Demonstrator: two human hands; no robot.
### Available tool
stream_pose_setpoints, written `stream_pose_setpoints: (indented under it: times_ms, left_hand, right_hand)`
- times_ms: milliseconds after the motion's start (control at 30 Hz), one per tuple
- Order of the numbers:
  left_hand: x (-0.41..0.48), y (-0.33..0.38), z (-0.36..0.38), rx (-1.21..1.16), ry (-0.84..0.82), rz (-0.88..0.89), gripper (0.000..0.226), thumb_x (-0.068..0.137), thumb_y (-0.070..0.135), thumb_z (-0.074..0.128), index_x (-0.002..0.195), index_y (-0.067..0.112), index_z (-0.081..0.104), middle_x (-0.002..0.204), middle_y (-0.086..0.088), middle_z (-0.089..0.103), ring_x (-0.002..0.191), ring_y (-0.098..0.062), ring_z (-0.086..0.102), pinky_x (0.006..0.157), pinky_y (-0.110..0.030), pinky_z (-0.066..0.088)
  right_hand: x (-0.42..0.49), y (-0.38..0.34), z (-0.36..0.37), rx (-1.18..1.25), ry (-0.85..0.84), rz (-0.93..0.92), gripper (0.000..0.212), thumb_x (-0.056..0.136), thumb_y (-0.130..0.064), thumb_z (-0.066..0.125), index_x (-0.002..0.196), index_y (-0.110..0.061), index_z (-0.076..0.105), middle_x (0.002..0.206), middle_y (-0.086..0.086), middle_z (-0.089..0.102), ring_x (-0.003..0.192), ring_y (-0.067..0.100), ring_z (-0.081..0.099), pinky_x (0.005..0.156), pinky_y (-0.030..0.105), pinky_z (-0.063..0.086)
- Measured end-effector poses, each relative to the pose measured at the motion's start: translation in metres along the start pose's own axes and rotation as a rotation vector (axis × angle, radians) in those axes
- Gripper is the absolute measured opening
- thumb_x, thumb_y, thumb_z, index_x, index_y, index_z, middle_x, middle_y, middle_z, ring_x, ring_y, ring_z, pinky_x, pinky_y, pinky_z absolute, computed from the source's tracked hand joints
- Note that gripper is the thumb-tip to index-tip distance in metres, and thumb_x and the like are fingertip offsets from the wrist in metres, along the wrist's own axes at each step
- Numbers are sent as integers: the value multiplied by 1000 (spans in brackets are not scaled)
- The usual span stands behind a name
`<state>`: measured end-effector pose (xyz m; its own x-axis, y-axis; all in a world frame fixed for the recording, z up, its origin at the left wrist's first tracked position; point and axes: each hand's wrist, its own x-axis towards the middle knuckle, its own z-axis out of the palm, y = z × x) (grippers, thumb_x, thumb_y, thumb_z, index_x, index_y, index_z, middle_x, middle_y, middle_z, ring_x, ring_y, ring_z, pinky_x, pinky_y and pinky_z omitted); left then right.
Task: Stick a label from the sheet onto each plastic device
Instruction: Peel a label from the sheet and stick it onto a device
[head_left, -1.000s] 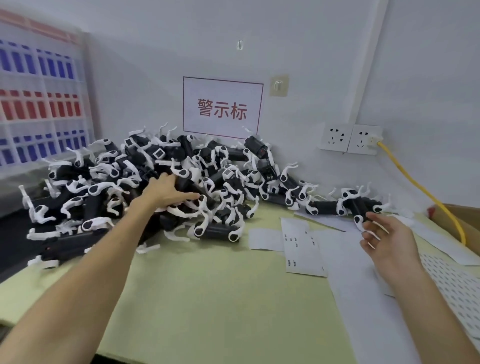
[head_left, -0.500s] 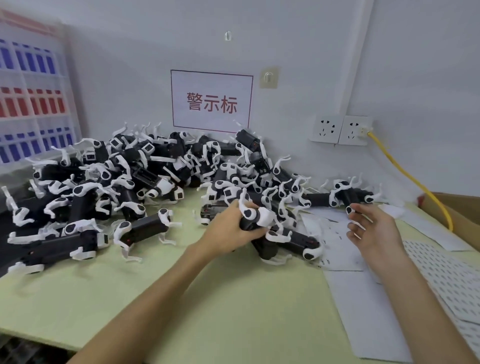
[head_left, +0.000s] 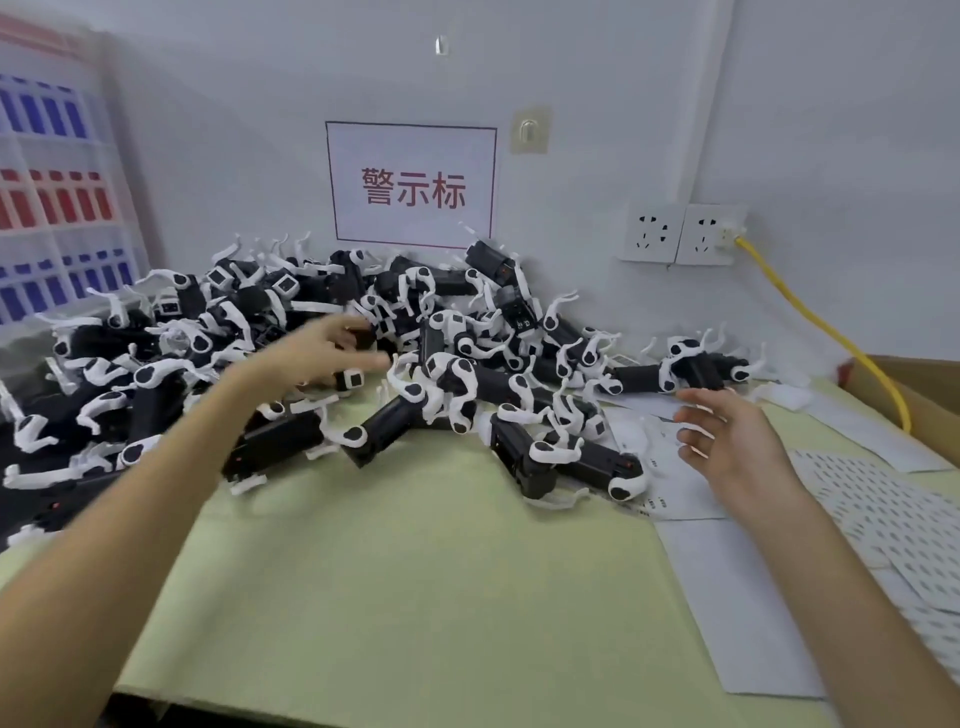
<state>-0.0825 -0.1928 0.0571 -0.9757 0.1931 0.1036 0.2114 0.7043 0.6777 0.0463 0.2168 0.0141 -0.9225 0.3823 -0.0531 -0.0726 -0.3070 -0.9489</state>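
A big heap of black-and-white plastic devices (head_left: 291, 332) fills the back left of the green table (head_left: 415, 597). Several more devices (head_left: 550, 452) lie spread toward the centre, over a small label sheet (head_left: 670, 499). My left hand (head_left: 322, 353) hovers over the heap with fingers stretched out, blurred by motion, holding nothing. My right hand (head_left: 727, 436) floats above the label sheet, fingers loosely spread and empty.
Large white sheets (head_left: 737, 597) and perforated label sheets (head_left: 893, 525) cover the table's right side. A cardboard box (head_left: 930, 400) stands at the far right, with a yellow cable (head_left: 826, 332) running from the wall sockets (head_left: 680, 234). A red-lettered sign (head_left: 410, 187) hangs on the wall.
My left hand let go of the devices it dragged to the centre and swung back left over the heap. The dragged devices now lie on the label sheet. The right hand stayed.
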Motion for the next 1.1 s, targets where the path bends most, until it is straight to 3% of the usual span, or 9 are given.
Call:
stream_pose_setpoints:
  times_ms: [100, 133, 267, 367, 533, 733, 867, 933, 1100]
  left_hand:
    - [39, -6, -29, 431, 559, -3, 77, 76, 70, 74, 138, 28, 56, 148, -15, 45, 139, -39, 36, 111, -58, 35]
    - [51, -10, -36, 541, 595, -58, 85, 76, 71, 74, 144, 29, 49, 154, -17, 39, 144, -42, 30, 114, -63, 29]
    - [102, -22, -66, 515, 292, -218, 125, 71, 73, 76, 164, 29, 4, 170, -16, 11, 152, -44, 21, 121, -62, 22]
    - [115, -24, -69, 594, 353, -181, 119, 71, 59, 86, 161, 18, 19, 160, -19, 36, 142, -46, 41, 113, -56, 36]
    - [87, -27, -25, 810, 502, 92, 23, 83, 9, 65, 105, 16, 68, 106, -10, 71, 99, -38, 63, 85, -45, 54]
    - [41, -9, 17, 649, 540, 204, 20, 73, 12, 59, 87, 19, 70, 81, -7, 72, 83, -37, 65, 66, -34, 39]
    - [2, -2, 40, 465, 258, 290, 9, 68, 18, 48, 60, 15, 51, 56, -3, 51, 59, -26, 45, 59, -33, 37]
    - [-10, 6, 48, 320, 131, 355, 29, 74, 10, 58, 53, 18, 39, 50, 3, 40, 51, -14, 35, 55, -31, 34]
    - [-24, 29, 38, 267, 90, 292, 13, 69, 20, 49, 75, 20, 61, 72, -3, 69, 72, -27, 65, 76, -45, 57]
  right_hand:
    - [-1, 4, 0, -5, 22, -14, 16, 97, -19, 52, 91, -13, 65, 74, 1, 58, 56, 13, 49, 60, 24, 37]
    - [-2, 5, 2, -14, 32, -23, 16, 96, -19, 52, 89, -14, 65, 74, 1, 58, 54, 12, 49, 60, 24, 37]
    - [3, 4, 2, -16, 44, -64, 15, 94, -18, 56, 84, -16, 67, 67, -1, 59, 51, 11, 49, 61, 27, 37]
    - [2, 2, 5, -15, 7, -73, 16, 95, -18, 55, 84, -16, 66, 65, -2, 60, 52, 12, 49, 62, 27, 38]
    - [-7, 0, 12, -28, -18, -90, 17, 96, -18, 52, 87, -14, 66, 67, -1, 59, 51, 12, 49, 62, 27, 38]
    - [-13, -3, 15, -34, -42, -58, 18, 97, -19, 52, 87, -14, 66, 65, -1, 60, 49, 10, 50, 62, 26, 38]
    - [-11, -4, 14, -24, -55, -54, 17, 96, -19, 53, 86, -14, 66, 63, -2, 60, 47, 9, 51, 61, 27, 38]
    - [-11, -4, 13, -16, -53, -55, 19, 96, -19, 53, 85, -14, 67, 63, -2, 61, 47, 9, 51, 62, 27, 38]
    - [-11, -3, 14, -27, -51, -50, 19, 97, -19, 53, 84, -14, 67, 63, -3, 61, 49, 10, 50, 61, 26, 38]
